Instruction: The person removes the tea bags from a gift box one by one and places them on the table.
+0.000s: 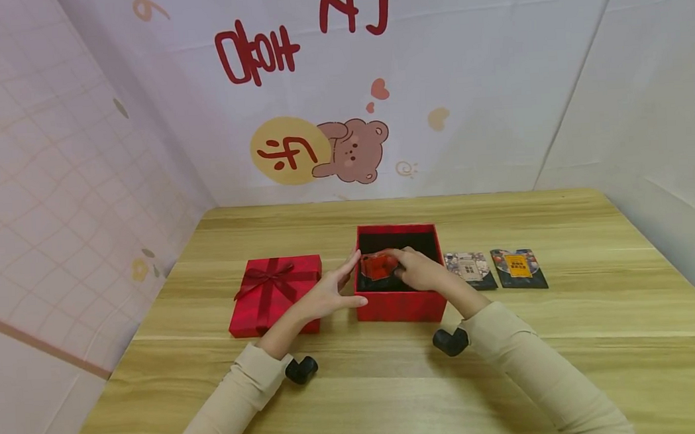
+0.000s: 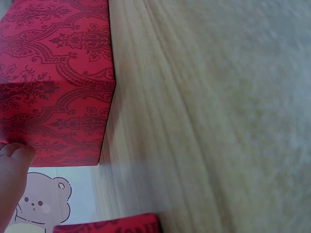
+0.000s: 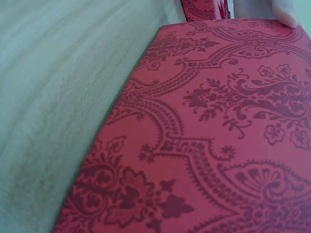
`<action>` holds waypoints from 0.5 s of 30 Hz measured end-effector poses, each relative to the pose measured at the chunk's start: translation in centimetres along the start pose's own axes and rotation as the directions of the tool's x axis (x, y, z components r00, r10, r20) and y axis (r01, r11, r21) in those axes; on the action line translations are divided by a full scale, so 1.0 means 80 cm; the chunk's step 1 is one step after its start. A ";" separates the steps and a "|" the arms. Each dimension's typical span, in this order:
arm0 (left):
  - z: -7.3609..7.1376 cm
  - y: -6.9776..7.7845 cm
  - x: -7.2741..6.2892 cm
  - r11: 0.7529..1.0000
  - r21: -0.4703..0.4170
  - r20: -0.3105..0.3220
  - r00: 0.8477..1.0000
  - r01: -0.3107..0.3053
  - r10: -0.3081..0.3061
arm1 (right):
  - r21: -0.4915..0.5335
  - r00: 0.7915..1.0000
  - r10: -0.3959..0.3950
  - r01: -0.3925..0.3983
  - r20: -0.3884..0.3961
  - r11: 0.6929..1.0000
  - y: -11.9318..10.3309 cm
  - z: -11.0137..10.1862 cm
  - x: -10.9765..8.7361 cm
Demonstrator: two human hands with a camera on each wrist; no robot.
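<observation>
Fingers of the right hand point(image 1: 418, 269) pinch a clear red packet point(image 1: 377, 268) at 8 o'clock within the open red box point(image 1: 398, 308) on the counter point(image 1: 371, 401), the left hand's point(image 1: 326, 294) spread, ungrasping fingers at its 9 o'clock side, near the lid point(image 1: 268, 295).

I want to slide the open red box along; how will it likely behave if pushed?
The box is probably stiff, judging by its straight sides and crisp edges. Square-cornered and flat on the table, it should slide rather than roll. Its matte-looking patterned surface is probably not very slippery.
</observation>
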State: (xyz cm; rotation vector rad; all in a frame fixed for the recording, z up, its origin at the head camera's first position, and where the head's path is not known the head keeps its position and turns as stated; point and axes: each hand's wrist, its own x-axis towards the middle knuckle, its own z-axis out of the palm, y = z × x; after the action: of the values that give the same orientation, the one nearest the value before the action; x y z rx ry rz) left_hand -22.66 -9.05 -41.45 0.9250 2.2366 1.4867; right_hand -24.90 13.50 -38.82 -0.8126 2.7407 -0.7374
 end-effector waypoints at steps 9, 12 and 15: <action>-0.001 0.000 0.001 1.000 0.017 0.001 1.000 0.018 -0.018 | 0.101 0.999 0.018 -0.015 -0.029 0.995 0.000 -0.007 -0.001; -0.001 0.000 0.001 1.000 0.020 0.003 1.000 0.021 -0.021 | 0.126 1.000 0.013 -0.012 -0.007 0.992 0.000 -0.007 0.001; 0.000 0.000 0.001 0.999 0.025 0.008 1.000 0.024 -0.024 | 0.139 1.000 0.028 -0.029 0.011 0.990 0.000 -0.007 0.003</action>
State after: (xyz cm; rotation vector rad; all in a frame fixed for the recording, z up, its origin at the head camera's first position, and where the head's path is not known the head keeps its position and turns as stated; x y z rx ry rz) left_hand -22.69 -8.99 -41.42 0.9070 2.2569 1.4455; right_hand -25.27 13.62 -38.36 -0.7432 2.6519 -0.9053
